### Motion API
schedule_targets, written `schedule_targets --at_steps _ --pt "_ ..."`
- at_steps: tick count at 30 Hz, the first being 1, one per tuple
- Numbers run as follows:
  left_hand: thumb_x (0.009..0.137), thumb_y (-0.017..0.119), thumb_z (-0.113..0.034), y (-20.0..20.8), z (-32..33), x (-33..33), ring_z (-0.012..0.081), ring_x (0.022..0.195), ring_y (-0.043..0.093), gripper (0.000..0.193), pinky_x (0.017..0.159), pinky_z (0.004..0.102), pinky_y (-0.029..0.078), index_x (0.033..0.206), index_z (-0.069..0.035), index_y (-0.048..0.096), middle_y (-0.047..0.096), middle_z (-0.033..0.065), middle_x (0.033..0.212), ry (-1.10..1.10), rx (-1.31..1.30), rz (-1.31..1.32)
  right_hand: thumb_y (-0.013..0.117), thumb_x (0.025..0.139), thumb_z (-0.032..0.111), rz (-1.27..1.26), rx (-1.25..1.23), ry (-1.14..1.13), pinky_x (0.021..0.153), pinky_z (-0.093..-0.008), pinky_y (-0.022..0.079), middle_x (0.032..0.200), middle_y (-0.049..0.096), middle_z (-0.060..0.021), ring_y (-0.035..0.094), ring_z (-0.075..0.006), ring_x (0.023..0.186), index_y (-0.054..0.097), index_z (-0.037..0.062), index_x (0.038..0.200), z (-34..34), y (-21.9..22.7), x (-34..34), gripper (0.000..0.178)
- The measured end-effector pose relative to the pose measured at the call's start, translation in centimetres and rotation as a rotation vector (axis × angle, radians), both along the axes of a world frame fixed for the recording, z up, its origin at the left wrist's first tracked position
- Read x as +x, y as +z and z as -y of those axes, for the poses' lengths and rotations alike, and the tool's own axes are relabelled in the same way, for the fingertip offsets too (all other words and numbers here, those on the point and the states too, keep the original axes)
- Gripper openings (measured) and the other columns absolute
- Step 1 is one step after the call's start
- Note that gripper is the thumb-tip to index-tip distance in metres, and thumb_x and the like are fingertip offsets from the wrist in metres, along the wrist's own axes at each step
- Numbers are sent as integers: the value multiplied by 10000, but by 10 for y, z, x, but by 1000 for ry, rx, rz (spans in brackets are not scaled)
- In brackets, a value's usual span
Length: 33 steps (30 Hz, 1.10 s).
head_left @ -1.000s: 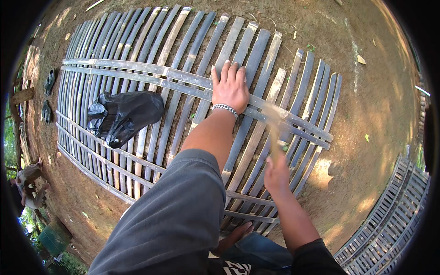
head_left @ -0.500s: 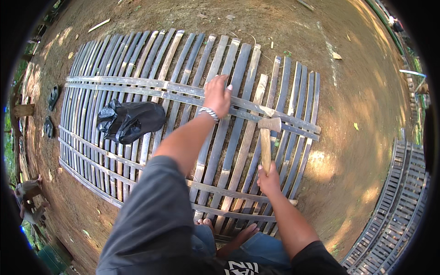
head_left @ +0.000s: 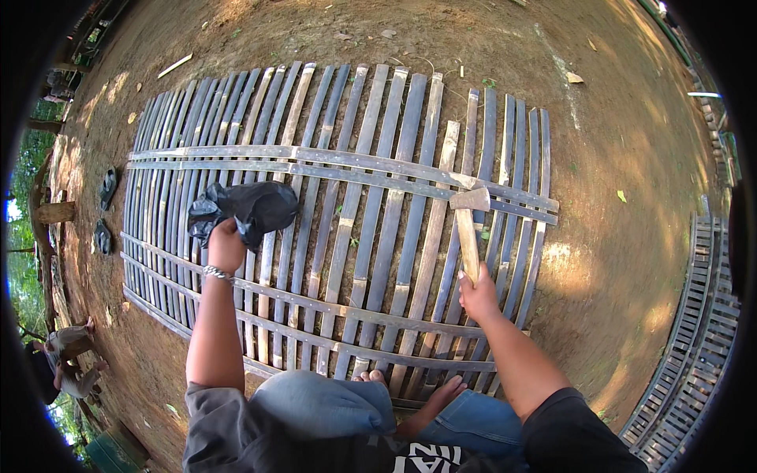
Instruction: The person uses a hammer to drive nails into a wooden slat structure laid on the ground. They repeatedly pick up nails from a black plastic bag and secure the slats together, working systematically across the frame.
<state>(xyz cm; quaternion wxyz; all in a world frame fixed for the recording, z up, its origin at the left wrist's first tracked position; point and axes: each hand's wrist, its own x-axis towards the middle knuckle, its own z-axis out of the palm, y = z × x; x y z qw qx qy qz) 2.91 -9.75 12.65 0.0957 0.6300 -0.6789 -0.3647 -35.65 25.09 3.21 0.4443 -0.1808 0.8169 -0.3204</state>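
Observation:
A black plastic bag lies crumpled on the left part of a slatted bamboo panel. My left hand, with a bracelet at the wrist, is closed on the bag's near edge; its fingertips are partly hidden by the plastic. In my right hand is the wooden handle of a hatchet. The hatchet's metal head points away from me, over the paired cross strips near the panel's right end. Dark and pale slats run away from me, joined by long cross strips.
Bare soil surrounds the panel. Another slatted panel lies at the right. Two dark footwear-like items rest on the ground at left. A person is at the far left, near a green container. My bare feet are at the panel's near edge.
My left hand has moved from the cross strips in the middle leftward to the black bag and taken hold of it. The hatchet stays in my right hand, nearly in place.

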Motion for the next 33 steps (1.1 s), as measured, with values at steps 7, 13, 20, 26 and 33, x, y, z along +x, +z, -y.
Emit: schedule_targets --at_steps 7,13,20,26,33 --pt "915 628 -159 -62 47 -29 394 1099 691 195 934 468 563 1011 -34 742 727 236 1110 -90 -115 795 634 1000 254 19 19 -4 477 -369 490 673 608 -85 613 -198 501 485 19 1171 9 9 5 327" --pt "919 672 -242 -56 47 -40 377 1108 696 287 931 465 571 1096 -24 732 707 241 1183 -104 -23 864 635 997 283 0 41 4 512 -376 524 698 643 -104 648 -217 527 492 18 1175 6 6 2 349" --pt "912 695 -244 -58 27 -40 375 1039 721 245 882 457 586 1026 -35 752 735 229 1097 -34 -127 873 635 993 297 -22 80 30 566 -427 534 727 674 -156 682 -263 577 505 27 1164 9 12 -1 345" --pt "912 689 -289 -62 24 -29 370 1001 735 269 850 454 601 957 -36 769 750 211 1048 -27 -163 873 645 985 281 -47 62 17 568 -435 529 728 673 -169 683 -277 578 512 24 1156 6 7 0 336" --pt "991 499 -283 -80 36 1 397 1082 698 339 903 492 566 1196 -103 700 717 204 1182 174 -166 735 645 985 284 -31 58 25 565 -422 537 735 676 -163 690 -267 580 511 10 1167 9 4 2 354"
